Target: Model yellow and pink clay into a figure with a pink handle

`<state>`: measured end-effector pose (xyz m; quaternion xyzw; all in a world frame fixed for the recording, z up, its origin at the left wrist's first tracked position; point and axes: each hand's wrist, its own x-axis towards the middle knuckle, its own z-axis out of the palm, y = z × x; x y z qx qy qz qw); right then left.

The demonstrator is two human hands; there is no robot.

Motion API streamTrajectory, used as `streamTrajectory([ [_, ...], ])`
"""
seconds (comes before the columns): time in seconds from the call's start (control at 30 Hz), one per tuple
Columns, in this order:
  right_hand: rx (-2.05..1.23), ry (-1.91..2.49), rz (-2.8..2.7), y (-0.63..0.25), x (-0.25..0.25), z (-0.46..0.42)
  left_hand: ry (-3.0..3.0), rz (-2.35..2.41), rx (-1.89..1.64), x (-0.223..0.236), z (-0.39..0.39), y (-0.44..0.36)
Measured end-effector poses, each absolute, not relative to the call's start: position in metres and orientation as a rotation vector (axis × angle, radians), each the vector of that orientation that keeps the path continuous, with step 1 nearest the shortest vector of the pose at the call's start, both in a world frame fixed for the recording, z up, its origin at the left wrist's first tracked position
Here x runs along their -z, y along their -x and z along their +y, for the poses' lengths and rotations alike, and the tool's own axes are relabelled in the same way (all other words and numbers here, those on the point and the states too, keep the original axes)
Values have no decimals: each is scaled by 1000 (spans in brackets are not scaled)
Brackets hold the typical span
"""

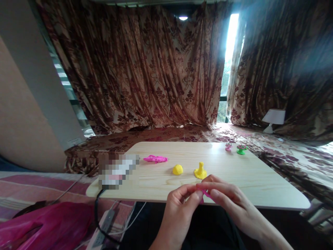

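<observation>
My left hand [183, 205] and my right hand [231, 199] meet at the table's front edge, fingertips pinched together on a small piece of pink modelling clay [206, 193]. Fingers cover most of that piece. Just beyond them stands a yellow clay shape [200, 171] with a wide flat base and an upright stem. To its left sits a yellow clay dome [177, 169]. Farther left lies a long, crumpled bright pink lump [155, 159], perhaps clay in a wrapper; I cannot tell which.
A small pink clay figure [228, 147] and a green one with coloured dots [241, 149] stand at the table's [273, 189] back right. A blurred-out object [118, 172] with a black cable [96, 211] lies at the left. Below is a power strip [105, 222]; a white lamp [274, 117] stands behind.
</observation>
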<state>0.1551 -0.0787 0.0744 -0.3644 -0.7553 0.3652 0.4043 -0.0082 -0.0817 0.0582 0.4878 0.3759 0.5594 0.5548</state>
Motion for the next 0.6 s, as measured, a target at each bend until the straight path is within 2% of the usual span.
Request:
streamTrajectory([
  [0.13, -890, 990, -1830, -161, -78, -76, -1270, 919, -1251, -57, -80, 14],
  [0.3, -931, 880, -1887, -155, -83, -73, -1305, 934, -1215, -61, -81, 13],
  [0.6, -955, 877, -1698, -156, -64, -72, -1019, 911, -1378, -57, -78, 3],
])
